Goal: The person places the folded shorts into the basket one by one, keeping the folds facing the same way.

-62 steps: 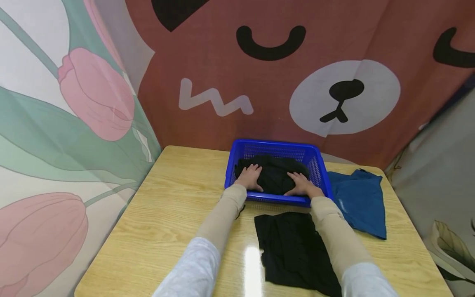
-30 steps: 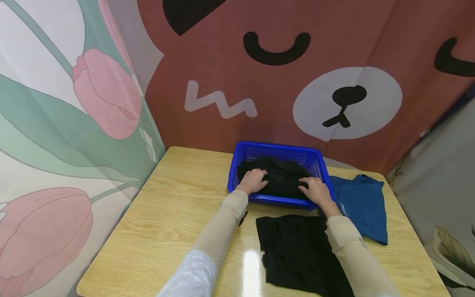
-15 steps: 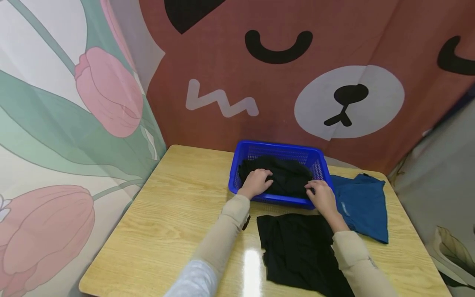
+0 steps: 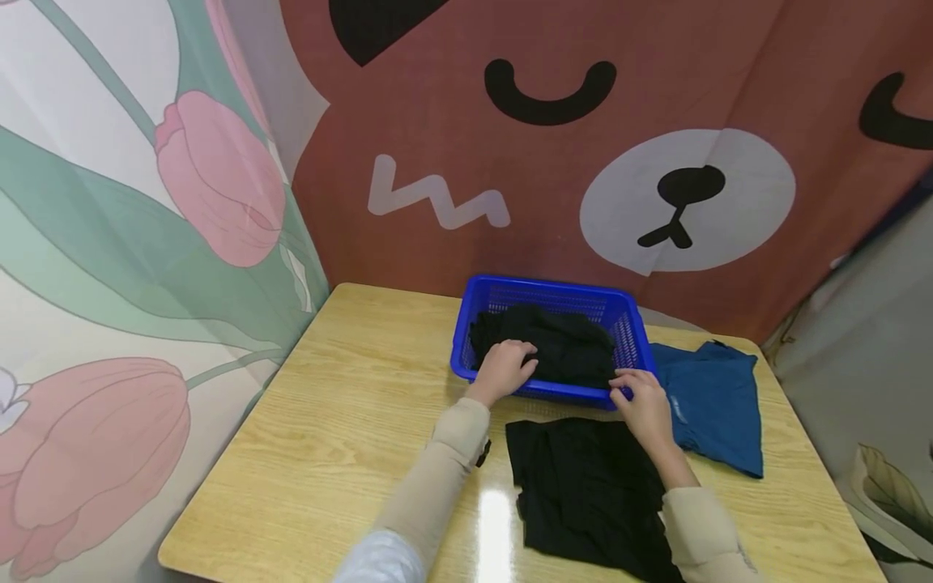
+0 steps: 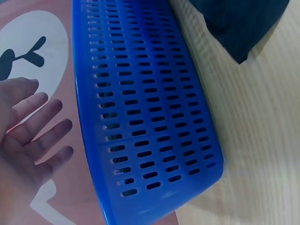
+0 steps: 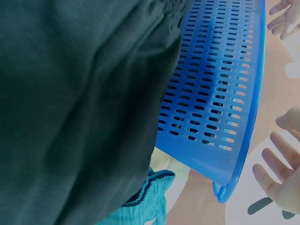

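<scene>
A blue slotted plastic basket [image 4: 550, 283] stands at the table's back edge with a bunched black garment [image 4: 561, 344] in it. My left hand [image 4: 503, 371] hovers over the basket's near side, fingers loosely bent and spread in the left wrist view. Around the near right corner of the rim is my right hand [image 4: 645, 405]; its fingers look relaxed and apart from the basket in the right wrist view. Neither hand holds anything. Flat in front of the basket lies a black garment [image 4: 583, 494], its gathered edge visible in the right wrist view.
A blue garment [image 4: 717, 405] lies folded to the right of the basket, near the table's right edge. The wooden table [image 4: 342, 405] stretches out to the left. Behind it hangs a printed curtain [image 4: 437, 97].
Both hands have lifted off the black garment in the basket, where they rested with fingers spread. The right hand has moved right and toward me; the left has drawn back slightly.
</scene>
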`<state>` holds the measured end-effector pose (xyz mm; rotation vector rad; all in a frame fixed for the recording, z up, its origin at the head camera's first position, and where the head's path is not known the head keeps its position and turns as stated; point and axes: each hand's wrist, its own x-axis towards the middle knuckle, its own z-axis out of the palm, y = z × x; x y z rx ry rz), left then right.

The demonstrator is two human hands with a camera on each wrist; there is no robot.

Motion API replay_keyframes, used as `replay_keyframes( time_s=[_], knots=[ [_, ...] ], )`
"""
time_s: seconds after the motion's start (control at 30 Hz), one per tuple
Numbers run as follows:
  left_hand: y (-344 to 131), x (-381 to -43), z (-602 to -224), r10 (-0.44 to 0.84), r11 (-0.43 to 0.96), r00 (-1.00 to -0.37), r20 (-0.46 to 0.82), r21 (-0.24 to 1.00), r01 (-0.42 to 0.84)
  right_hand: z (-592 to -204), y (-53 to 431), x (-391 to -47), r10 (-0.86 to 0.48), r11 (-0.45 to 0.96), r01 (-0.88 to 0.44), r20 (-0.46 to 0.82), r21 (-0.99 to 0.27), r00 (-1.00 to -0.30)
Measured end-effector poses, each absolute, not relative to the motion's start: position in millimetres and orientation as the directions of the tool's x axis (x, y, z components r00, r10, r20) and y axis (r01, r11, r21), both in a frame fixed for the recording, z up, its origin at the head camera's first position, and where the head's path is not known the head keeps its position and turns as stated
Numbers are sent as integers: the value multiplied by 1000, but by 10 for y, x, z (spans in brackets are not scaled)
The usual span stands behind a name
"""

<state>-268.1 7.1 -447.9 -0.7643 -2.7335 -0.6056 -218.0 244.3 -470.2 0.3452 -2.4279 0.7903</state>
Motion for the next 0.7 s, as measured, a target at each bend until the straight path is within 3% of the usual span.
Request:
replay_keyframes(
  time_s=[0.4, 0.7],
  knots=[
    [55, -2370, -4562, 316, 752, -762, 565, 340, 564, -4940, 2449, -1917, 31, 778, -428, 709, -460, -705],
    [36, -2230, -4609, 297, 751, -737, 607, 329, 573, -5067, 2455, -1785, 53, 797, -394, 703, -457, -709]
  ],
)
